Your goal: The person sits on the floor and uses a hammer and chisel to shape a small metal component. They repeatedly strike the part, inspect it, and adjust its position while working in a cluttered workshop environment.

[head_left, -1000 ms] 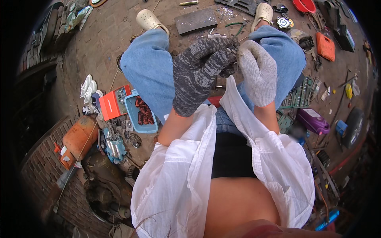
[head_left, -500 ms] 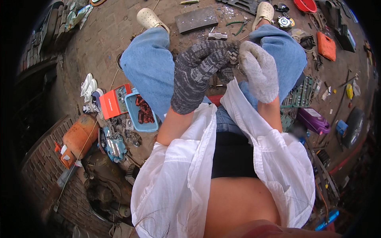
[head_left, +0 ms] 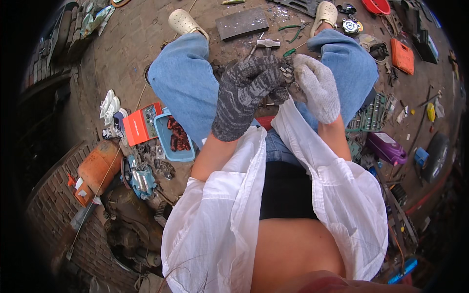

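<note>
My left hand (head_left: 244, 95), in a dark grey knitted glove, and my right hand (head_left: 317, 88), in a white knitted glove, meet above my knees. Both close on a small metal part (head_left: 287, 73) held between their fingertips; most of it is hidden by the gloves. I sit with blue-jeaned legs apart and a white open shirt hanging down. On the ground beyond the hands lie a hammer (head_left: 266, 44) and green-handled pliers (head_left: 295, 30).
A grey metal plate (head_left: 242, 23) lies on the brick floor ahead. At left are a blue tray (head_left: 163, 141) with dark red parts, a red box (head_left: 139, 124) and an orange gas cylinder (head_left: 95, 168). At right sit a socket set (head_left: 371, 115), an orange case (head_left: 400, 56) and a purple container (head_left: 386, 149).
Both hands dropped slightly and drew closer to my body while keeping hold of the small part. The hammer on the floor behind them came into view.
</note>
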A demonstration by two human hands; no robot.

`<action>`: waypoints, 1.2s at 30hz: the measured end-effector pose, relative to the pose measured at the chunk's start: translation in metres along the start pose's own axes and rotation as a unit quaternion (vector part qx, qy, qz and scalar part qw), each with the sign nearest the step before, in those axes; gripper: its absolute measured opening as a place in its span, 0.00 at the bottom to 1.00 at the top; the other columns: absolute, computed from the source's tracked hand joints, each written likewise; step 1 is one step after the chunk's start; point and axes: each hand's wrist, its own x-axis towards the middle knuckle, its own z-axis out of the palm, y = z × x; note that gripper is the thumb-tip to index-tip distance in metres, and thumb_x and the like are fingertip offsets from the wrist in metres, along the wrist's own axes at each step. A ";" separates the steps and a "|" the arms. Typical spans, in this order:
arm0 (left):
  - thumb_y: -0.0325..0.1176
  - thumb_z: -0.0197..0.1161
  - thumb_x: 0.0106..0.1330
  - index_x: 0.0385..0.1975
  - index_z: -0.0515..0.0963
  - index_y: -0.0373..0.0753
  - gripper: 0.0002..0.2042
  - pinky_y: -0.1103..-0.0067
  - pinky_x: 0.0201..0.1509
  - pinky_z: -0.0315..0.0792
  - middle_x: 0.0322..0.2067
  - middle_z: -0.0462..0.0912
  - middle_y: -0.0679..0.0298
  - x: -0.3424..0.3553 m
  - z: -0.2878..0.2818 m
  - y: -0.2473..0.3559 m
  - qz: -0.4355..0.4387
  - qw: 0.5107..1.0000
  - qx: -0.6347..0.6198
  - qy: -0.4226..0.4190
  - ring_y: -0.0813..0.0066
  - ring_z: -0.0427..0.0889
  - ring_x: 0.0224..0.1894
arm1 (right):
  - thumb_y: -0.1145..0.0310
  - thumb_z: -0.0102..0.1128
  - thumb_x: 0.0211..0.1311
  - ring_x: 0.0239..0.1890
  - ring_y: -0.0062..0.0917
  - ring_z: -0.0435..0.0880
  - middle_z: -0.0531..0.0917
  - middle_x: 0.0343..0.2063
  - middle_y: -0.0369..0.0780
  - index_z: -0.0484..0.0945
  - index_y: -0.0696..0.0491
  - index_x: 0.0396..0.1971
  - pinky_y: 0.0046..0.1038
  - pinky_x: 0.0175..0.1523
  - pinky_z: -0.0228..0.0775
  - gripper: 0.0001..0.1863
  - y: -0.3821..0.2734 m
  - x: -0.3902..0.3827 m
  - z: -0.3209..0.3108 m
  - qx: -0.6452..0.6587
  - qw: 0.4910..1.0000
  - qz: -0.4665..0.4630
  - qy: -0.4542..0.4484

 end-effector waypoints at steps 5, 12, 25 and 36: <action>0.27 0.59 0.56 0.41 0.72 0.31 0.13 0.79 0.42 0.71 0.36 0.77 0.59 -0.001 0.002 0.012 0.032 0.998 0.013 -0.044 0.74 0.77 0.37 | 0.63 0.48 0.56 0.17 0.12 0.64 0.67 0.15 0.32 0.70 0.58 0.22 0.16 0.21 0.55 0.13 -0.004 -0.004 0.004 0.018 0.999 -0.030 0.026; 0.33 0.64 0.50 0.44 0.71 0.34 0.20 0.75 0.47 0.67 0.39 0.75 0.57 0.004 -0.004 0.014 0.216 0.940 0.247 -0.092 0.68 0.74 0.42 | 0.66 0.48 0.55 0.19 0.13 0.64 0.68 0.16 0.33 0.70 0.59 0.21 0.17 0.23 0.56 0.12 -0.011 -0.009 0.005 -0.025 0.996 -0.062 0.058; 0.33 0.63 0.48 0.37 0.75 0.38 0.15 0.71 0.46 0.66 0.34 0.76 0.58 0.007 0.000 0.017 0.297 0.874 0.385 -0.019 0.61 0.74 0.39 | 0.67 0.51 0.52 0.19 0.18 0.66 0.68 0.15 0.38 0.71 0.60 0.21 0.20 0.26 0.59 0.11 -0.015 -0.009 0.012 -0.126 0.974 -0.156 0.101; 0.31 0.62 0.47 0.34 0.76 0.38 0.13 0.70 0.45 0.66 0.33 0.76 0.58 0.012 -0.009 0.021 0.403 0.656 0.637 -0.036 0.60 0.74 0.37 | 0.67 0.53 0.52 0.16 0.19 0.67 0.70 0.13 0.40 0.72 0.60 0.22 0.21 0.22 0.59 0.10 -0.020 -0.007 0.013 -0.208 0.957 -0.150 0.137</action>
